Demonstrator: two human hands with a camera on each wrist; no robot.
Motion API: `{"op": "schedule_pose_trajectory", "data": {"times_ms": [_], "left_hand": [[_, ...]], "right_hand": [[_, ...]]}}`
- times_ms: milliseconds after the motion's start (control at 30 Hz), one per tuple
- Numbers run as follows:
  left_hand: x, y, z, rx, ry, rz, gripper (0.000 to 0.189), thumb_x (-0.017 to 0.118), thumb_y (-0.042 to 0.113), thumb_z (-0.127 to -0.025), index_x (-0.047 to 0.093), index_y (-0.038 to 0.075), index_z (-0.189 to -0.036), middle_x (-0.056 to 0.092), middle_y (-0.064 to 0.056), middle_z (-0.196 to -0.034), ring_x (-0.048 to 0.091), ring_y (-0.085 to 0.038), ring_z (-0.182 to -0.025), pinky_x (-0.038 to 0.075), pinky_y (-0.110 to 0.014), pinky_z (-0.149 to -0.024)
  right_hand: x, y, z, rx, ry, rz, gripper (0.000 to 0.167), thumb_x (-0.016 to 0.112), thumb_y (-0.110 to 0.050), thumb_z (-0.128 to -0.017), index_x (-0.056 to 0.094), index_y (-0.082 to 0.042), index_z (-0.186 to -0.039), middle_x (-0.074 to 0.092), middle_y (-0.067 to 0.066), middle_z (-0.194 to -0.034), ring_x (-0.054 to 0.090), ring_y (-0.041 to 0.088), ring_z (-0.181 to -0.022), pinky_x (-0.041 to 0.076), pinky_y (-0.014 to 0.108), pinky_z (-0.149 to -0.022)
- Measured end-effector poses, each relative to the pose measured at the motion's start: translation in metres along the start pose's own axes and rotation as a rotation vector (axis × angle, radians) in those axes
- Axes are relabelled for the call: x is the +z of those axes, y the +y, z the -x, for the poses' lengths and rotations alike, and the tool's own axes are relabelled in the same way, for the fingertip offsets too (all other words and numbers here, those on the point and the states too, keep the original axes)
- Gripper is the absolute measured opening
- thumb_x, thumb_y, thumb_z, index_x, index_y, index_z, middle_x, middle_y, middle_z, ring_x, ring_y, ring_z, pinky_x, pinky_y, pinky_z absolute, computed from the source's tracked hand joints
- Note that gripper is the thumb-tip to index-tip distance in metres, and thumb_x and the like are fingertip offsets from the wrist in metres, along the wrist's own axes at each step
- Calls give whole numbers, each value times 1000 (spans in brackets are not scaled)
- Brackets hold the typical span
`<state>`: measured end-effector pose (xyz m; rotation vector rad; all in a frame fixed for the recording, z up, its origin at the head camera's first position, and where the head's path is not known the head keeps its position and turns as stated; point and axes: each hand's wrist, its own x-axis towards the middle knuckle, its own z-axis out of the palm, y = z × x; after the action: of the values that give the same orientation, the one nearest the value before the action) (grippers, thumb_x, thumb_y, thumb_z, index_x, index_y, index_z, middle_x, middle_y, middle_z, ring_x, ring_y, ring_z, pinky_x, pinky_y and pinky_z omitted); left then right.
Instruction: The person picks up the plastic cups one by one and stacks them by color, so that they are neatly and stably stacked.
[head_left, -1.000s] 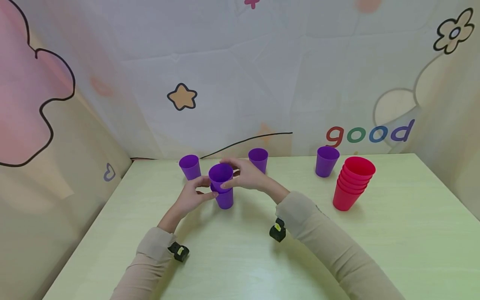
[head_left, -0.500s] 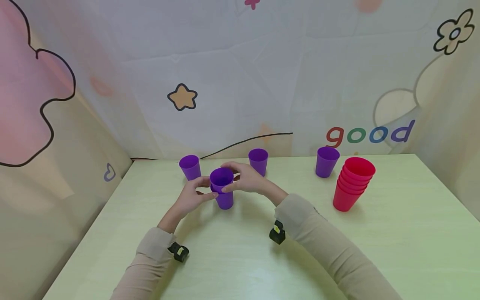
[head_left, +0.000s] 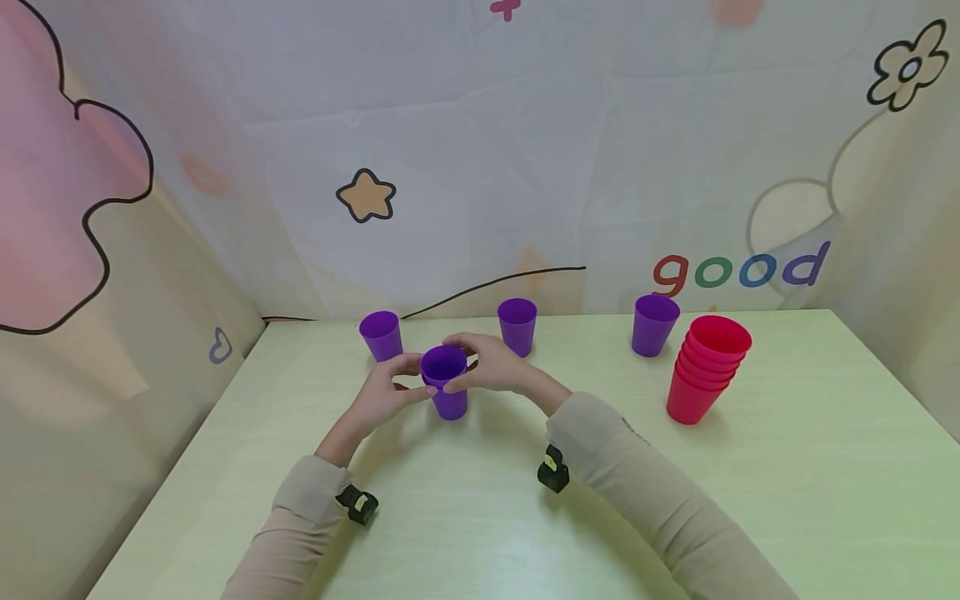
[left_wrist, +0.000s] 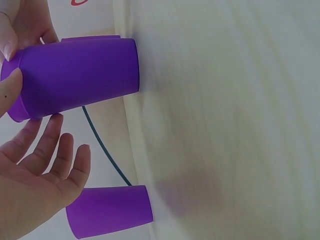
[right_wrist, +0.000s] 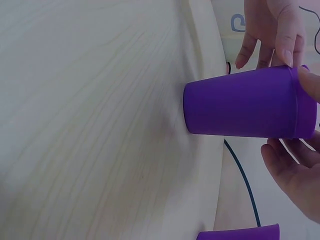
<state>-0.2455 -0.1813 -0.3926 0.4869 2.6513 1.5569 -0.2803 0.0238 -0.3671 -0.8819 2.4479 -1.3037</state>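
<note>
Two nested purple cups point(head_left: 450, 404) stand upright between my hands, the inner one sunk almost fully into the outer. My left hand point(head_left: 377, 394) grips the outer cup from the left, thumb in front and fingers behind. On the right, my right hand point(head_left: 491, 364) holds the inner cup by its rim, thumb on the near side. Seen sideways in the left wrist view, the outer purple cup point(left_wrist: 80, 75) rests its base on the table, only a narrow band of the inner one showing at the rim. The right wrist view has the same nested purple cups point(right_wrist: 240, 105).
Behind the hands stand single purple cups: one at left point(head_left: 381, 335), one near the middle point(head_left: 517, 325) and one at right point(head_left: 655, 325). A stack of several red cups point(head_left: 693, 392) leans slightly at the right of the table point(head_left: 480, 517). A printed cloth point(head_left: 480, 167) hangs behind.
My right hand has moved down, lowering the upper purple cup into the one below. My left hand has stayed in place round the lower cup.
</note>
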Motion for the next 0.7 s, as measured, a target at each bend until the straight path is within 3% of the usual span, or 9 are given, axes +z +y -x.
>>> {"op": "schedule_pose_trajectory", "data": {"times_ms": [400,700], "left_hand": [[0,1,-1,2,-3,-9,47,70,14,-80,54,3,-122,59,-14,-112,47,-36,-111,42,-46,-86],[0,6,1,-23,-5,-5,47,70,12,-80,53,1,-123,59,-16,-112,46,-37,-111,41,-46,-86]], "right_hand": [[-3,4,6,-8,24,-2,74,76,-19,-74,38,-2,-136,48,13,-130,49,26,-114,46,33,-87],[-17,6,23,-8,73,-55,68,74,-16,-76,41,-3,-134,48,16,-130,48,30,-116,45,36,-88]]}}
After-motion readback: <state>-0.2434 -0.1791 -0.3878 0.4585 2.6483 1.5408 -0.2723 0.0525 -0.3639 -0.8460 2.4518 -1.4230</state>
